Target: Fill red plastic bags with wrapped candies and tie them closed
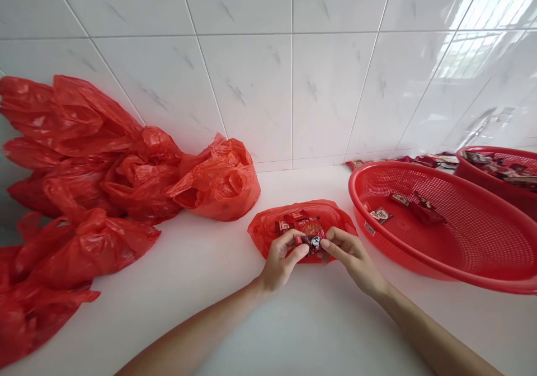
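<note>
My left hand (283,257) and my right hand (349,254) pinch a small wrapped candy (311,244) between thumbs and fingers, one at each end. Its wrapper is dark, with a red end and a white-and-black print. Right beneath it lies an open red plastic bag (262,228), spread on the white counter. Several red and dark packets (296,216) show inside the bag, partly covered by my fingers. To the right of my right hand stands a red perforated basket (419,253) with a few small packets (381,215) at its bottom.
Several filled red plastic bags (222,183) are heaped along the left of the counter (268,320). A second red basket (474,175) with packets stands at the far right. More packets (423,160) lie behind the baskets, against the white tiled wall (251,85).
</note>
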Motion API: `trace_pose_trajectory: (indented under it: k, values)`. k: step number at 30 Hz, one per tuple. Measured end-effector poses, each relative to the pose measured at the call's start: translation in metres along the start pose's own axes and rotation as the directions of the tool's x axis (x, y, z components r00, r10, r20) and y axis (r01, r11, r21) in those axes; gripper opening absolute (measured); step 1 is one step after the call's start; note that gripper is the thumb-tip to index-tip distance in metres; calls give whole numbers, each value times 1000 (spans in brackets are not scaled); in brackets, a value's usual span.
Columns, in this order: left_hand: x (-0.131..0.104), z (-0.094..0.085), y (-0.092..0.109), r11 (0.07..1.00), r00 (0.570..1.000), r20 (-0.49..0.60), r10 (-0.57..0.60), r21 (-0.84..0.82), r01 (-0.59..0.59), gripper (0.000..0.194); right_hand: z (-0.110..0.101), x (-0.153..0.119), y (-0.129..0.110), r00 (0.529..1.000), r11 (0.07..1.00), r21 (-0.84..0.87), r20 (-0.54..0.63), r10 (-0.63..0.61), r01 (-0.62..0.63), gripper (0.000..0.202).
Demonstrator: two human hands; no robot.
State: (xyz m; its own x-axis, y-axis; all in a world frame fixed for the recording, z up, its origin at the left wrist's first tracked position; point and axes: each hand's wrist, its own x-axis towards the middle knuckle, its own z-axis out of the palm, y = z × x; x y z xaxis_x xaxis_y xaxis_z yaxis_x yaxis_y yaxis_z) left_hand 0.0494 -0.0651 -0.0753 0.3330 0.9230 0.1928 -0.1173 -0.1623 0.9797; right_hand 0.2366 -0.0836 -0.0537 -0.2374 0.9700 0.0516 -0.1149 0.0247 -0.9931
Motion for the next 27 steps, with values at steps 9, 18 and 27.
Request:
trace_pose_trajectory:
  k: [9,18,27]
  values:
    - [-1,8,9,994,997,-36,-71,-87,68,36,5,-4,-1,998,998,-13,-3,-64,64,37]
    - [-2,9,9,976,996,18,-88,-197,89,41,7,-6,1,999,996,80,-14,-31,32,35]
    - [-8,11,15,993,985,165,-53,-92,69,31,3,-6,-6,998,999,29,-56,-35,37,39]
